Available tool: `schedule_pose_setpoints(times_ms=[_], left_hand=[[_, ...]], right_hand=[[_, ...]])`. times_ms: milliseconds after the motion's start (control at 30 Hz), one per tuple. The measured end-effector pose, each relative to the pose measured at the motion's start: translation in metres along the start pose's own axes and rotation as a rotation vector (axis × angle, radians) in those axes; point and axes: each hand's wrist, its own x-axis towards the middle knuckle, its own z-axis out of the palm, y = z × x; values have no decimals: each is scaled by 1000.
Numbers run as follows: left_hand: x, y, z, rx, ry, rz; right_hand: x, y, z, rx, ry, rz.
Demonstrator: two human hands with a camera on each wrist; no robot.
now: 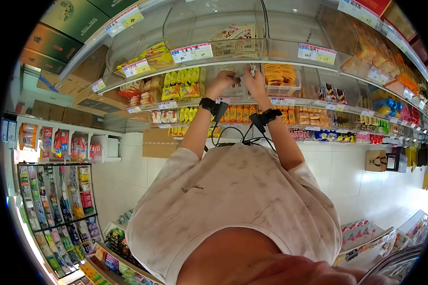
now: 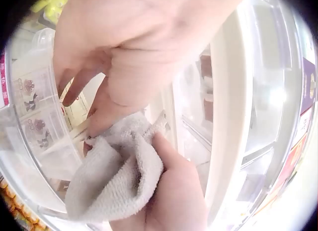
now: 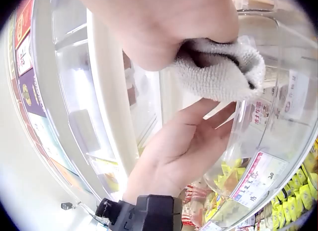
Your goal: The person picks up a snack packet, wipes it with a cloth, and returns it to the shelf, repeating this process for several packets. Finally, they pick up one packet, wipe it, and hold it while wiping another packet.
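Note:
My right hand point(image 1: 255, 86) grips a bunched grey-white terry cloth point(image 2: 107, 179), which bulges out past its fingers. My left hand point(image 1: 222, 81) is beside it, its fingers bent at the edge of a clear plastic bin point(image 3: 285, 119) and its thumb close to the cloth. Part of the left fingers is hidden behind the cloth and the bin edge. Pale packets point(image 2: 35, 107) with small printed figures show through the bin wall. In the head view both hands reach into a middle shelf, the right one near a tub of orange packets point(image 1: 279, 74).
A pale shelf edge point(image 3: 107, 92) runs close alongside the hands. Above is another row of clear bins, one with flat packets point(image 1: 235, 38). Yellow snack packs point(image 1: 180, 83) fill the bin to the left. Price labels point(image 1: 191, 52) line the shelf fronts. A cardboard box point(image 1: 160, 142) stands below.

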Motion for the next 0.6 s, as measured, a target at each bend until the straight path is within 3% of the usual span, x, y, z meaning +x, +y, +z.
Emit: schedule_pose_setpoints(times_ms=[33,133,233,333,433,533,600], left_hand=[[-2,3,2,-3,-14,-18],[-7,2,24,-327,235,-13],[-20,15,23,-401,214,243],[-45,32,12,-430,248,228],[-65,35,5,-380,446,211],[-88,36,-3,-475,390,218],[-101,38,-3,-504,327,192]], right_hand=[[-3,1,-1,48,28,-20],[-11,-1,-3,187,133,65],[-18,4,1,451,156,-175],[-24,14,2,598,156,-117],[-43,2,-7,510,499,-38],[-65,-8,-23,307,381,-167],[-86,-15,-15,113,240,-92]])
